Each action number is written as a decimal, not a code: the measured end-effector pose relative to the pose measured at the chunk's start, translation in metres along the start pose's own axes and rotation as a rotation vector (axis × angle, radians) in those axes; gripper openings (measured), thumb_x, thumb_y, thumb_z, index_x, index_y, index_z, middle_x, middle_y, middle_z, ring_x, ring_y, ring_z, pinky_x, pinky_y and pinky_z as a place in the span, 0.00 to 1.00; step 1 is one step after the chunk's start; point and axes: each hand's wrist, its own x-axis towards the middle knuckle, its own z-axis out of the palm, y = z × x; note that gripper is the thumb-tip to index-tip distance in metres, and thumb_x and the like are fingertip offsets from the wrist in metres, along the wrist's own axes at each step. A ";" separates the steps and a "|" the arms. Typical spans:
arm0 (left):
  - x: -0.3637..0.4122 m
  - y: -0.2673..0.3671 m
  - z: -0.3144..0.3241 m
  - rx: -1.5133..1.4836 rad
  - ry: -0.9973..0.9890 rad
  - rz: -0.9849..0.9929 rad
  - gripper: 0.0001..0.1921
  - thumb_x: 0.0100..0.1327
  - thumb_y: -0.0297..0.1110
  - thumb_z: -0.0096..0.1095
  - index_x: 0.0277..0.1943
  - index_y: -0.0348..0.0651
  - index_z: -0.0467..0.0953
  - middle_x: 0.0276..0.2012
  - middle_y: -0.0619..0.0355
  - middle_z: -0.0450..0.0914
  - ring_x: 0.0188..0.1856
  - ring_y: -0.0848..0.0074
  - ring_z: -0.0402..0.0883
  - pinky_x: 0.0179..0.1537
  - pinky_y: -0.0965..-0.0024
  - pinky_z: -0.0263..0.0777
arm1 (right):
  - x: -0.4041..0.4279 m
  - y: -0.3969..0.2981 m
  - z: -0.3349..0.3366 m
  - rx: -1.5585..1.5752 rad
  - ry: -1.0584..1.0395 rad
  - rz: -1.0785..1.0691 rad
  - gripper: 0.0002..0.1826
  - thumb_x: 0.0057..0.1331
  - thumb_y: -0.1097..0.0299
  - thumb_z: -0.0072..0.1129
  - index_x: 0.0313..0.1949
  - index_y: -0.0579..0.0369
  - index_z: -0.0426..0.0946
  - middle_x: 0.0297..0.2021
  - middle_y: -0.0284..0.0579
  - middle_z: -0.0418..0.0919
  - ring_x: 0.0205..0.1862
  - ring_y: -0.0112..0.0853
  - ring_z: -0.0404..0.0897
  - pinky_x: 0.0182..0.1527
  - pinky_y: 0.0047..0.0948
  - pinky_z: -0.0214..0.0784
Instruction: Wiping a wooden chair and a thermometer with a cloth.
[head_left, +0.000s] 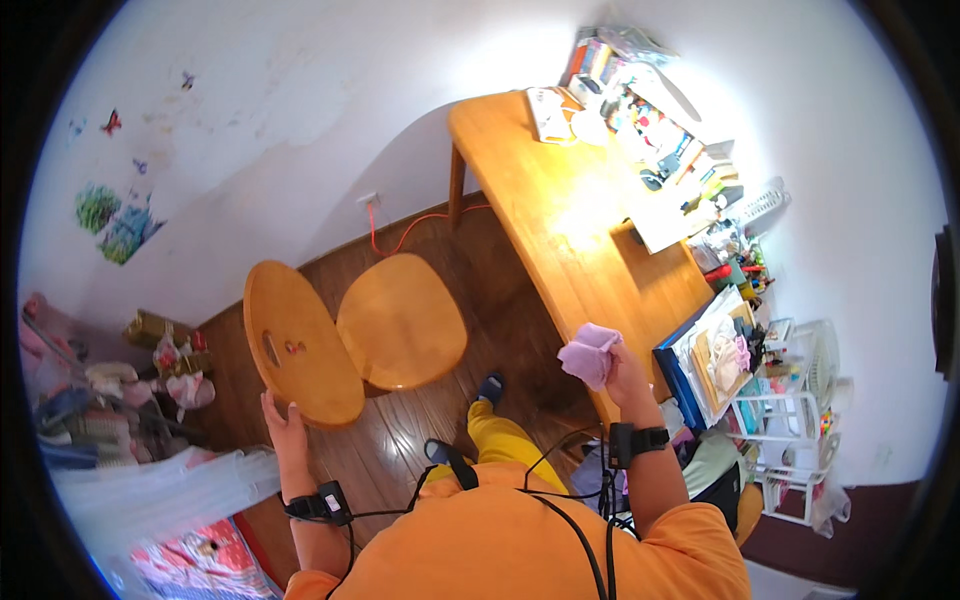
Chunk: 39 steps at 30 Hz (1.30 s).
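Note:
My right hand (627, 373) grips a folded lilac cloth (589, 355) over the near edge of the wooden desk (532, 225). Its fingers are partly hidden by the cloth. On the left, my left hand (285, 431) is at the lower edge of the backrest (307, 345) of a wooden chair, fingers apart. Whether they touch the wood cannot be told. The backrest has an oval slot and a small picture on it. Beyond it is the rounded chair seat (405, 322), facing the desk.
Blue folders and papers (697, 360) are stacked on the desk's right side, near a white rack (787, 442). A lit lamp (667, 90) shines over books and small items. A red cord (405, 240) runs along the wall. Black cables (574, 517) hang from my wrist straps.

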 end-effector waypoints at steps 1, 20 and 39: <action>0.013 -0.003 0.006 0.013 0.017 0.001 0.31 0.63 0.33 0.55 0.67 0.32 0.56 0.69 0.37 0.53 0.72 0.52 0.51 0.71 0.61 0.44 | -0.003 -0.002 -0.022 -0.009 0.073 -0.018 0.16 0.68 0.68 0.41 0.52 0.58 0.71 0.47 0.47 0.78 0.49 0.38 0.79 0.54 0.40 0.73; 0.153 0.012 -0.011 -0.861 -0.126 -0.531 0.10 0.68 0.36 0.53 0.44 0.38 0.74 0.33 0.57 0.80 0.31 0.76 0.79 0.32 0.76 0.72 | 0.147 0.053 0.036 -0.044 -0.064 0.302 0.16 0.70 0.66 0.41 0.51 0.61 0.71 0.45 0.49 0.79 0.46 0.40 0.80 0.52 0.41 0.74; 0.151 0.206 0.066 -0.756 -0.785 -0.528 0.08 0.67 0.29 0.51 0.39 0.31 0.72 0.29 0.53 0.77 0.28 0.71 0.77 0.38 0.64 0.78 | 0.117 0.284 0.105 -0.228 -0.471 1.105 0.33 0.71 0.37 0.36 0.53 0.55 0.73 0.45 0.44 0.80 0.43 0.34 0.79 0.48 0.34 0.72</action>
